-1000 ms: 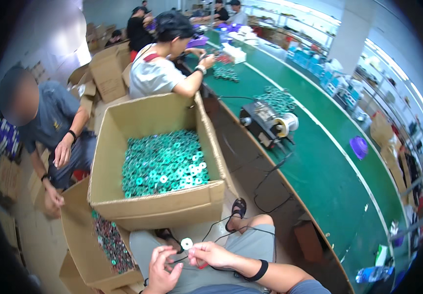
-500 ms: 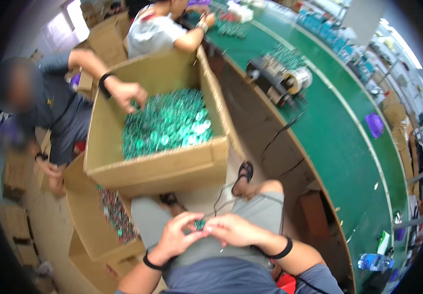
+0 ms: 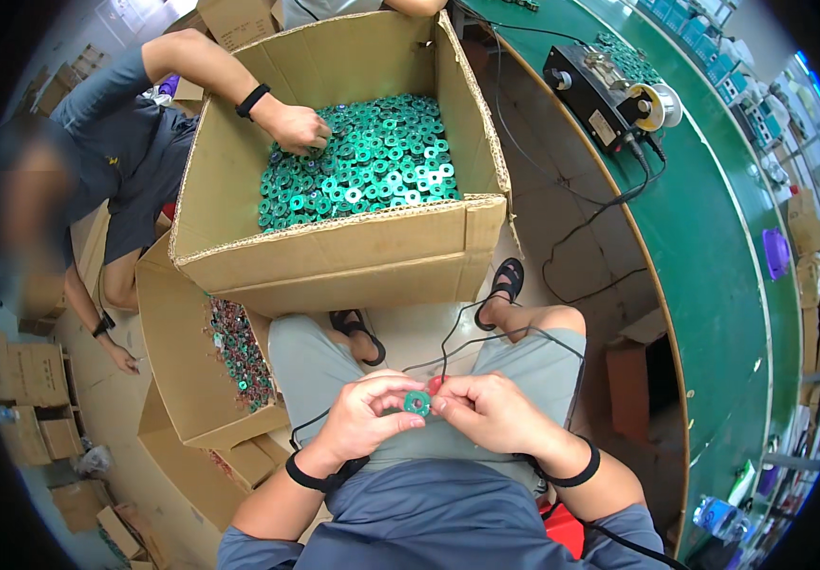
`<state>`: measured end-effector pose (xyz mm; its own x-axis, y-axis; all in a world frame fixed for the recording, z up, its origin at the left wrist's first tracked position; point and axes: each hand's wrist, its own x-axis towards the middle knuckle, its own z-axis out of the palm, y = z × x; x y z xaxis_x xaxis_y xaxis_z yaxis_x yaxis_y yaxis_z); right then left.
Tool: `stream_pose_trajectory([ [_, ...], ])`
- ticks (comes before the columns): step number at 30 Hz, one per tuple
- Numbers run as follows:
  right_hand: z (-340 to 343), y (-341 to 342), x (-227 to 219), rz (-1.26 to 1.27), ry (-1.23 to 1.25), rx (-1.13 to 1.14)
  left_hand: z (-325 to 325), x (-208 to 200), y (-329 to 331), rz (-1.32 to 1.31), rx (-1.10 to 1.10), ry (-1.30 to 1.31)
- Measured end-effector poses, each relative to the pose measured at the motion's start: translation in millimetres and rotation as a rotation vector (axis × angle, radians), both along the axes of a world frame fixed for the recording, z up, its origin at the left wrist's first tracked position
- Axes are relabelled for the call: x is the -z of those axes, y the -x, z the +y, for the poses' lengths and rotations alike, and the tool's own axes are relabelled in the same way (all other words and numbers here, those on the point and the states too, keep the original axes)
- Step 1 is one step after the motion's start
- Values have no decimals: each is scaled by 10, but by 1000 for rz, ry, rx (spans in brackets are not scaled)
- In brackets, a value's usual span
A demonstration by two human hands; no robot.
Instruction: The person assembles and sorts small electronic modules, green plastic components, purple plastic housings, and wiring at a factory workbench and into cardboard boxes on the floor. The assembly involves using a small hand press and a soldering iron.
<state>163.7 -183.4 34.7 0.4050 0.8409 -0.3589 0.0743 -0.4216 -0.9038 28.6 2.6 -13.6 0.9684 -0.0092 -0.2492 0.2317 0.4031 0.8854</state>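
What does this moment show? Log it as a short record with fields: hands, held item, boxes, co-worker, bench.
left hand: left hand pinches the ring from the left, over the lap
right hand: right hand pinches it from the right
held item: small green ring with a centre hole
big box: open cardboard box holding many green rings
side box: smaller carton at the person's left, darker rings inside
co-worker: co-worker's hand reaching into the big box
bench: green bench with a black machine

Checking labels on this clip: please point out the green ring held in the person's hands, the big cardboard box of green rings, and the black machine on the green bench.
green ring (image 3: 417, 403), head view, its face.
cardboard box (image 3: 372, 249), head view, near wall.
black machine (image 3: 592, 87), head view, top.
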Motion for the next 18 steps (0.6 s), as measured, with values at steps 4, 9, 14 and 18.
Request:
stream_pose_trajectory([
  [4,30,32,57,8,-89,113,13,-137,-75,-105,-12,-318],
  [9,73,12,-9,-38,-46,78,74,-171,-79,-165,7,-578],
  [14,64,42,39,-107,-128,19,59,-118,-65,-186,-148,-647],
  [18,79,18,2,32,-72,48,91,-217,-87,-242,-55,-814],
])
